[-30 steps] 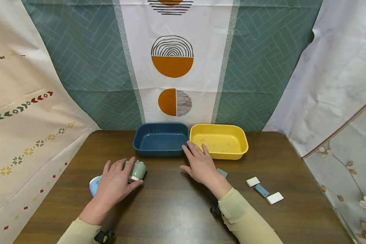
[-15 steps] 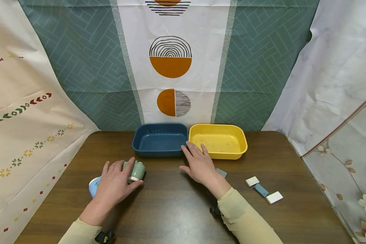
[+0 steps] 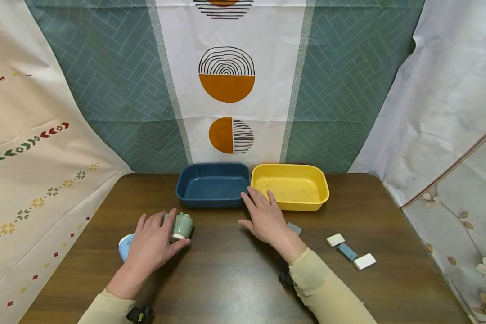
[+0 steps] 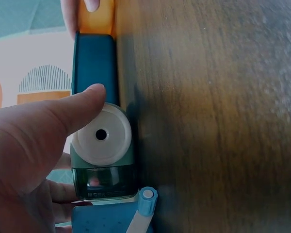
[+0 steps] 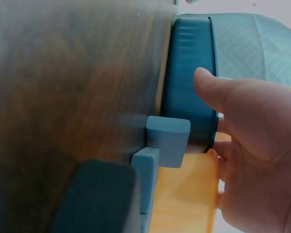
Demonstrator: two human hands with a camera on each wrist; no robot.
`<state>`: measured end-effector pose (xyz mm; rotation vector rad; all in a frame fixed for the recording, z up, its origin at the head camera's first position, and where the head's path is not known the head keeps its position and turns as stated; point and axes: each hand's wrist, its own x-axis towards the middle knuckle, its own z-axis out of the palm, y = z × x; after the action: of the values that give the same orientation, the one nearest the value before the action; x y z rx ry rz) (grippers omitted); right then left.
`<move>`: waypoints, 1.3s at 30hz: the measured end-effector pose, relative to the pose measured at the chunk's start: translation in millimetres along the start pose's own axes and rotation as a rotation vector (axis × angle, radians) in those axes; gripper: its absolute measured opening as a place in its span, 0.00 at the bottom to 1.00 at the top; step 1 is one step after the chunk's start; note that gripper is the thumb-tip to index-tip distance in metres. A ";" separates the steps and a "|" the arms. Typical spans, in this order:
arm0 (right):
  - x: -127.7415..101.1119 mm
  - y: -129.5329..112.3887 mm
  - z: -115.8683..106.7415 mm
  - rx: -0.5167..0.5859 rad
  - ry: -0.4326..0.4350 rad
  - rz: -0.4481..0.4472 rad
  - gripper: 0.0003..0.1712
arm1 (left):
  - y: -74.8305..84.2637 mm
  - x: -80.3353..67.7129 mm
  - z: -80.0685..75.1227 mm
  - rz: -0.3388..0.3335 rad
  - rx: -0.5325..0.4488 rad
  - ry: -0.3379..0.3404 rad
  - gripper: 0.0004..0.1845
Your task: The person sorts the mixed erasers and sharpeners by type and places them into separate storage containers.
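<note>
Green sharpener (image 3: 184, 226) rests on the table (image 3: 231, 270), near the front left corner of the blue tray (image 3: 214, 204), apparently on its side. Its long axis runs roughly along that tray's front edge: the left wrist view shows the drawer (image 4: 104, 183) pointing away from the tray and the white dial (image 4: 114, 149) (hole and all) facing the person. Left hand (image 3: 154, 245) is clearly the nearer; it reaches across the drawer end, thumb on the person's side, other fingers beyond, so the sharpener sits between them. Those fingers look slack and outstretched, not curled tight; I cannot tell whether the thumb touches the dial.

Blue sharpener (image 3: 125, 249), farther left of the blue tray and partly hidden by this hand, sits close against the drawer end, its crank (image 4: 147, 203) jutting up beside it. Right hand (image 3: 264, 220) grasps nothing; its fingers are straight and spread about the blue tray's right front corner, where the yellow tray (image 3: 303, 207) adjoins. Blue-grey blocks (image 5: 168, 141) are near its wrist.

A strip of table separates the green sharpener from the blue tray's raised wall; a wider stretch runs from that tray towards the person, between the forearms.
</note>
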<state>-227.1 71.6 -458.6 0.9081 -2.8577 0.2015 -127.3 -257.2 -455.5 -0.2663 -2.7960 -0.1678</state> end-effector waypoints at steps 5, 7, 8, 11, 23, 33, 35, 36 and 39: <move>1.2 2.1 3.4 0.010 -0.012 0.000 0.51 | -1.2 1.0 1.2 0.002 -0.001 0.004 0.54; 1.5 2.9 4.4 0.020 -0.016 0.000 0.51 | -0.6 0.8 0.5 -0.005 -0.006 -0.001 0.54; 1.9 3.5 5.5 0.024 -0.015 -0.001 0.51 | -0.5 0.9 0.4 -0.007 -0.007 -0.005 0.53; 2.3 4.0 5.8 0.025 -0.024 0.001 0.51 | 0.0 1.1 -0.1 -0.012 -0.010 -0.009 0.53; -0.2 0.9 0.0 0.031 -0.002 -0.004 0.49 | -1.7 2.5 1.7 0.013 -0.014 0.022 0.51; -0.9 1.3 1.4 0.028 0.002 -0.007 0.50 | -1.5 -0.3 2.3 0.046 0.008 0.069 0.51; -0.6 1.5 2.1 0.021 0.001 -0.005 0.50 | -0.7 -1.5 1.7 0.049 0.011 0.081 0.51; -0.7 1.2 1.6 0.016 0.002 -0.005 0.50 | -0.7 -1.9 2.1 0.049 0.012 0.085 0.52; -0.4 0.7 1.0 0.004 0.005 -0.006 0.50 | -1.2 -2.2 3.4 0.040 0.015 0.078 0.52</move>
<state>-227.2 72.2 -459.7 0.9157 -2.8502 0.2085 -126.5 -258.3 -459.5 -0.3050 -2.7115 -0.1440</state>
